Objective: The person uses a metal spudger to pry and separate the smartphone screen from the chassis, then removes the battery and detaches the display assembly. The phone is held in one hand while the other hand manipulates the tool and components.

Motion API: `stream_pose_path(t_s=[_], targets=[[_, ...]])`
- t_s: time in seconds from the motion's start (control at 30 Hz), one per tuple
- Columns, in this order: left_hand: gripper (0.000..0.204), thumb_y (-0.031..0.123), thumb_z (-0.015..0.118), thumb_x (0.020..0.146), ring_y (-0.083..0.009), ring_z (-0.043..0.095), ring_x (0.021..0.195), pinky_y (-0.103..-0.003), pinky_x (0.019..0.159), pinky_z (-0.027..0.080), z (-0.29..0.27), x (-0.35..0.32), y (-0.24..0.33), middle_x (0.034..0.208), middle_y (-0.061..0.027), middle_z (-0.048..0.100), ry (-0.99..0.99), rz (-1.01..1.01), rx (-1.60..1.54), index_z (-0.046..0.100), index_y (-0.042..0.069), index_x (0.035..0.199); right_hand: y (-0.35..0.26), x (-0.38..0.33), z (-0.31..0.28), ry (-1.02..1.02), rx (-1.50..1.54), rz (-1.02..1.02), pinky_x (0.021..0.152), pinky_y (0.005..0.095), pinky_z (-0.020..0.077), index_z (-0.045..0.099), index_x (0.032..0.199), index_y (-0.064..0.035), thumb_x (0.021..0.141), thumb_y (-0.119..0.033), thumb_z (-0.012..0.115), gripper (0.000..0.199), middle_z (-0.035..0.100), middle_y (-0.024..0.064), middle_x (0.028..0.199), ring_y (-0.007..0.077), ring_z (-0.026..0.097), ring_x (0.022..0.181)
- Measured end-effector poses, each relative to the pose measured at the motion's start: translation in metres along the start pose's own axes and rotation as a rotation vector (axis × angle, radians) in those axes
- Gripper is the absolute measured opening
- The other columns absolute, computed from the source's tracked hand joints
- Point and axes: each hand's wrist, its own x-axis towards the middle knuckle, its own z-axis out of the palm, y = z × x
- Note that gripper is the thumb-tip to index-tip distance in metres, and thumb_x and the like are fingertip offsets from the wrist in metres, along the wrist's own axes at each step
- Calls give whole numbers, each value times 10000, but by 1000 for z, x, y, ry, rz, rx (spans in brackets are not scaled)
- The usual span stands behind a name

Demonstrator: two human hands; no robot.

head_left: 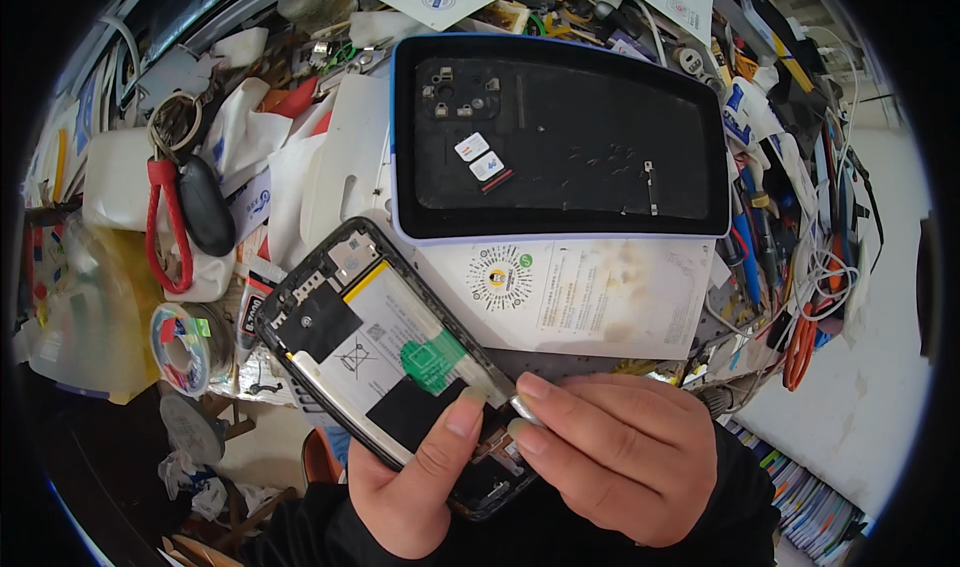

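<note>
An opened smartphone [345, 312] lies tilted in my left hand [415, 487], its battery, green sticker and black film exposed. My left thumb presses on its inner face near the lower end, while the other fingers are hidden under it. My right hand [625, 457] pinches a small silvery piece [526, 411] against the phone's right edge; its exact kind is hard to make out. Beyond the phone sits a shallow blue-rimmed tray [600, 97] with a black inside. In it are a SIM tray with two white cards [483, 160], a thin metal strip [650, 189] and several tiny parts.
A stained white printed sheet [600, 307] lies under the tray. Keys with a red strap [168, 227], a wire spool [185, 347] and a small tube [258, 302] are at left. Tangled cables [825, 277] and tools crowd the right; mixed clutter fills the back.
</note>
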Motion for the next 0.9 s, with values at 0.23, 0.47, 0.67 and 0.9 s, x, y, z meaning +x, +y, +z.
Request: stream_pose_path(t_s=[0.23,0.47,0.67,0.9], targets=[[338,100,659,1007,-218,708,1002,-354,887,574,0,3,2,1168,-123,722,-6,-27,63,608,-26,1316,0,3,2,49,-19,-27,610,332,633,760,1029,5,817,-10,742,214,778,210,1059,271,752,777],[319,79,662,1012,-189,694,1015,-323,901,552,-1,4,1,1174,-103,722,-74,19,69,625,-28,1310,2,3,4,87,8,1,578,319,611,767,1000,-3,798,-23,750,203,781,201,1057,233,746,768],[328,113,647,1024,-196,702,1002,-330,891,559,-3,5,-1,1173,-108,721,-100,44,83,612,-21,1322,9,2,-5,-4,-17,-84,620,286,553,752,1084,41,858,-74,720,255,749,224,1144,229,740,871],[305,97,626,1030,-201,703,992,-342,860,573,-2,8,-4,1160,-110,715,-94,59,1,607,-20,1311,9,2,-9,-28,-72,-119,631,276,520,745,1108,32,857,-106,732,286,745,224,1176,222,719,869]])
